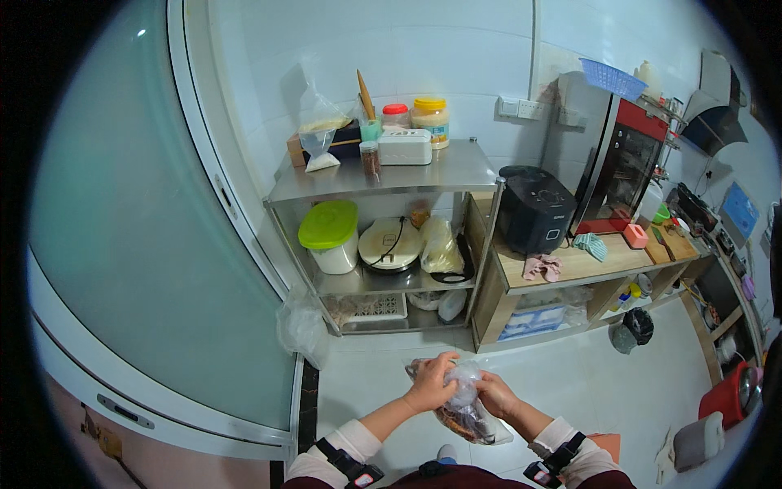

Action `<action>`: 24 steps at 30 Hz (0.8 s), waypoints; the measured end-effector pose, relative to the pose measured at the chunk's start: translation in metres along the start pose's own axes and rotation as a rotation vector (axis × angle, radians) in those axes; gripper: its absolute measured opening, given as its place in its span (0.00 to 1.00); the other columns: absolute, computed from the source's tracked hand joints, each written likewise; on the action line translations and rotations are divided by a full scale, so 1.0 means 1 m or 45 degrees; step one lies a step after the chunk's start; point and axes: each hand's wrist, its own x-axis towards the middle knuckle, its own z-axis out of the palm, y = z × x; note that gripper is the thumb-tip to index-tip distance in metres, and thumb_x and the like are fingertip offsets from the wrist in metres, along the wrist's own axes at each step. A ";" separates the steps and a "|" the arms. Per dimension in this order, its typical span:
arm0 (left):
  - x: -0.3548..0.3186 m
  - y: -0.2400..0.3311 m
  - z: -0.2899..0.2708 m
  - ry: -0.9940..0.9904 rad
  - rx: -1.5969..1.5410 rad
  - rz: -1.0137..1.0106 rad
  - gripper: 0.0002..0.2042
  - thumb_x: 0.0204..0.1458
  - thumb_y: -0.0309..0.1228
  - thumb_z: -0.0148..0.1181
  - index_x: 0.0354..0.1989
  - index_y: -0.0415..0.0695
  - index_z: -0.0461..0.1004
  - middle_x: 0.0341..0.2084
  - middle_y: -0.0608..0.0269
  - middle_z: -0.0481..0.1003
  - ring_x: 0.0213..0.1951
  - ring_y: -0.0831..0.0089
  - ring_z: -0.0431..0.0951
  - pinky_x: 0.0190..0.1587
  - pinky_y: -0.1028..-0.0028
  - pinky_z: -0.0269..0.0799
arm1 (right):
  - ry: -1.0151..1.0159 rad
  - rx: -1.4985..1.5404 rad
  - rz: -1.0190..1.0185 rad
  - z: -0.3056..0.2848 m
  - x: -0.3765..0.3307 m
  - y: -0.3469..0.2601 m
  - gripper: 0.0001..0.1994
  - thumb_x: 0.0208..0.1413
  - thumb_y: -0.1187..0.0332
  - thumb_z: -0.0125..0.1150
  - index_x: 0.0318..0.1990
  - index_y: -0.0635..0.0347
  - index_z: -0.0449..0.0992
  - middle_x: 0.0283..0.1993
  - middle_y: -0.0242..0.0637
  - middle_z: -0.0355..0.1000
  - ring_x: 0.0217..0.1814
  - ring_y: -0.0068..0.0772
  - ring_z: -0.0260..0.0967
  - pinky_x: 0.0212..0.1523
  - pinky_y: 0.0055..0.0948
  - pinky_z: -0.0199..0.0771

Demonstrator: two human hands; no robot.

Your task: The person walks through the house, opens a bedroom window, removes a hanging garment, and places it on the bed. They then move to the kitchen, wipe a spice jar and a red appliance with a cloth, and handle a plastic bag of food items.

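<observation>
My left hand [430, 383] and my right hand [494, 393] both grip a clear plastic bag [467, 417] with dark brown contents, held in front of me above the white floor. The left hand pinches the bag's top, where the plastic bunches up. The right hand holds its side a little lower. The bag's lower end hangs down between my forearms. Both wrists wear dark straps.
Ahead stands a steel shelf rack [383, 183] with jars, a green-lidded container [329, 236] and bagged food. A wooden counter [570, 265] to the right carries a black appliance [533, 210] and a red oven [623, 167]. A large pale fridge door [130, 228] fills the left.
</observation>
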 end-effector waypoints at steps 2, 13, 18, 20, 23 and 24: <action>0.000 -0.007 -0.001 -0.059 -0.122 -0.049 0.25 0.39 0.25 0.54 0.50 0.44 0.57 0.34 0.58 0.73 0.40 0.61 0.72 0.50 0.61 0.58 | -0.010 -0.010 0.102 -0.001 0.001 -0.001 0.14 0.50 0.77 0.48 0.47 0.66 0.67 0.45 0.38 0.68 0.46 0.31 0.67 0.50 0.31 0.64; 0.026 -0.001 0.015 -0.193 -0.307 -0.312 0.22 0.38 0.25 0.55 0.47 0.46 0.62 0.35 0.58 0.73 0.42 0.55 0.69 0.50 0.62 0.57 | -0.017 0.036 0.186 -0.027 0.023 -0.009 0.11 0.49 0.69 0.55 0.37 0.68 0.72 0.33 0.36 0.71 0.35 0.28 0.69 0.38 0.28 0.68; 0.036 0.029 0.002 0.180 0.191 0.277 0.17 0.39 0.25 0.57 0.42 0.43 0.68 0.39 0.58 0.71 0.42 0.60 0.69 0.48 0.62 0.59 | 0.092 0.024 0.115 -0.033 0.041 -0.019 0.12 0.50 0.67 0.54 0.36 0.68 0.72 0.34 0.35 0.71 0.35 0.26 0.68 0.37 0.26 0.68; 0.041 0.032 -0.002 -0.008 0.202 0.418 0.13 0.41 0.28 0.59 0.38 0.42 0.71 0.38 0.58 0.71 0.42 0.61 0.70 0.44 0.64 0.62 | 0.072 -0.046 0.033 -0.031 0.051 -0.021 0.12 0.52 0.66 0.53 0.36 0.68 0.72 0.34 0.35 0.71 0.35 0.26 0.67 0.37 0.25 0.67; 0.053 0.023 0.002 -0.043 0.373 0.341 0.12 0.42 0.31 0.60 0.36 0.43 0.70 0.34 0.59 0.71 0.39 0.62 0.71 0.40 0.67 0.65 | 0.004 0.021 0.049 -0.029 0.069 -0.022 0.14 0.55 0.63 0.50 0.37 0.68 0.72 0.35 0.35 0.70 0.35 0.25 0.66 0.38 0.24 0.66; 0.053 0.016 0.001 -0.091 0.490 0.255 0.11 0.43 0.32 0.59 0.34 0.42 0.70 0.29 0.61 0.71 0.34 0.63 0.71 0.35 0.68 0.66 | 0.020 0.072 0.103 -0.029 0.076 -0.022 0.14 0.56 0.63 0.50 0.38 0.68 0.72 0.35 0.35 0.70 0.36 0.25 0.66 0.38 0.24 0.66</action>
